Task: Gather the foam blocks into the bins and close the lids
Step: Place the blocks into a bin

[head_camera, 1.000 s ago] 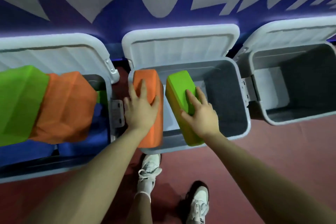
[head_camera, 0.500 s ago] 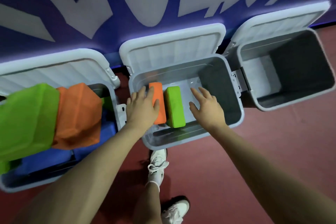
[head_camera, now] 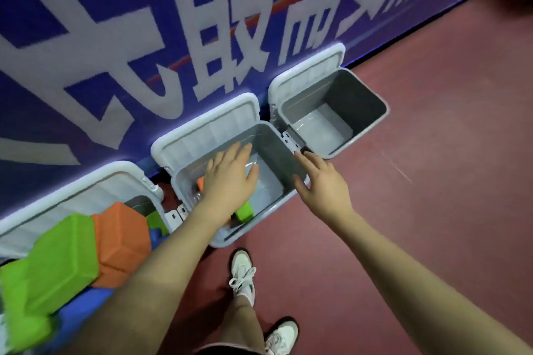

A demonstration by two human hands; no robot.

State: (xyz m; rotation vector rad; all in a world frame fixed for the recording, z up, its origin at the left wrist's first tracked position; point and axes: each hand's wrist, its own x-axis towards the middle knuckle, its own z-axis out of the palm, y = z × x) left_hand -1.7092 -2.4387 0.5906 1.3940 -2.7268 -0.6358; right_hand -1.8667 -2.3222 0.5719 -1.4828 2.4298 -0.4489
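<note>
An orange foam block (head_camera: 201, 184) and a green foam block (head_camera: 244, 213) are sitting in the middle bin (head_camera: 261, 210), mostly hidden under the left hand (head_camera: 229, 179), so how they're lying is kinda hard to tell. Both hands are hovering spread and holding nothing, the right hand (head_camera: 323, 184) by the bin's right rim. The real worry is the left bin (head_camera: 161, 204): its big green block (head_camera: 49, 268) and big orange block (head_camera: 121, 242) are poking over the rim, so its lid (head_camera: 72, 199) probably won't be closing flat.

Three open bins (head_camera: 284, 202); two hands (head_camera: 227, 179).
</note>
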